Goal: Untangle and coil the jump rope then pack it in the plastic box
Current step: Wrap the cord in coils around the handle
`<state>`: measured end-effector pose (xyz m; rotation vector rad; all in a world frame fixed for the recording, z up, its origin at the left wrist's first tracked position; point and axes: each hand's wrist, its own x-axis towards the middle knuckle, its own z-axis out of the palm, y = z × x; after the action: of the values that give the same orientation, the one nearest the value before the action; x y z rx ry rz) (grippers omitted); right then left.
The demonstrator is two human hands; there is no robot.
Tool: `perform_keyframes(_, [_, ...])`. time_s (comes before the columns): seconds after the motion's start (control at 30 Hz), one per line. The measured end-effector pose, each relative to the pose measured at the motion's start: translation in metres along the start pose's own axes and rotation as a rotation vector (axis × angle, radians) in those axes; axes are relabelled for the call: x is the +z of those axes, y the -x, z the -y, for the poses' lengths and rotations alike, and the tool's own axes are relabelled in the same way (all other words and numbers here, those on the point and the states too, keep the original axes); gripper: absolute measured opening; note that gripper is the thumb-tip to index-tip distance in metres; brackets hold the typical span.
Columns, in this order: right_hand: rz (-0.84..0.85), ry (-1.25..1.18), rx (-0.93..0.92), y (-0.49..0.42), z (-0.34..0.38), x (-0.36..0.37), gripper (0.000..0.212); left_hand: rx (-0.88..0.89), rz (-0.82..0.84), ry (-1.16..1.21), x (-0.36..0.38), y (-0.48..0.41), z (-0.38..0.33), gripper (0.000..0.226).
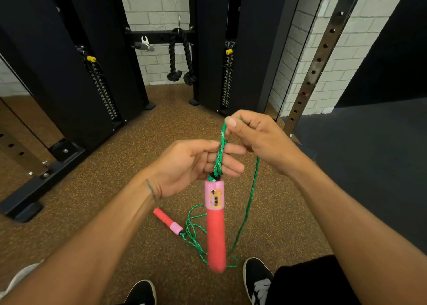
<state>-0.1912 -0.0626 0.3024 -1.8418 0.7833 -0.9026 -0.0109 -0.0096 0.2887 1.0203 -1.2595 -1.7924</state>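
Gym rack (69, 78) ahead — second handle (166, 221) (pink-red) lies on floor (111, 212).

The far wall (159, 2) is white-painted brick and runs on along the right. Against it stand two tall black machine columns, one on the left (57, 62) and one on the right (251, 39), joined by a black crossbar (159, 37). Each column shows a weight stack with a yellow pin, left (91, 59) and right (229, 51). A black knotted rope attachment (180, 57) hangs from the crossbar. At right a perforated metal upright (318, 57) leans across the view. The floor (115, 212) is brown speckled rubber; a dark grey mat (369, 154) covers the right side. Light is even.
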Motion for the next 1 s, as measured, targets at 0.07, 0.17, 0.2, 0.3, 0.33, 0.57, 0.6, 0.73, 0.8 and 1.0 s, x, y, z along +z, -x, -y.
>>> perform_keyframes(0.07, [-0.057,-0.046,0.036,-0.001,-0.006,-0.003,0.018,0.040,0.045,0.022,0.001,0.002,-0.002,0.040])
perform_keyframes(0.17, [-0.052,-0.115,0.096,-0.002,-0.015,-0.004,0.020,0.128,0.023,0.036,-0.001,0.003,-0.002,0.036])
perform_keyframes(0.2, [-0.038,-0.111,0.116,-0.002,-0.017,-0.004,0.021,0.148,0.007,0.055,-0.003,0.003,-0.003,0.035])
perform_keyframes(0.3, [-0.021,-0.043,0.167,-0.001,-0.021,-0.001,0.026,0.156,0.001,0.058,-0.007,0.003,-0.006,0.036])
perform_keyframes(0.33, [-0.019,-0.031,0.178,-0.001,-0.022,0.000,0.025,0.149,0.012,0.059,-0.007,0.004,-0.007,0.036])
perform_keyframes(0.57, [0.050,-0.082,0.239,0.000,-0.027,0.011,0.022,0.182,0.052,0.140,-0.008,0.002,-0.003,0.042])
perform_keyframes(0.6, [0.081,-0.076,0.254,0.000,-0.028,0.013,0.023,0.205,0.038,0.160,-0.008,0.002,-0.003,0.041])
perform_keyframes(0.73, [0.176,-0.049,0.304,0.001,-0.028,0.019,0.027,0.239,-0.055,0.158,-0.008,0.001,-0.006,0.041])
perform_keyframes(0.8, [0.187,0.025,0.295,0.001,-0.025,0.019,0.023,0.245,-0.110,0.102,-0.009,0.000,-0.005,0.043])
perform_keyframes(1.0, [0.245,0.177,0.269,0.003,-0.021,0.018,0.021,0.279,-0.257,0.034,-0.013,-0.005,-0.003,0.043])
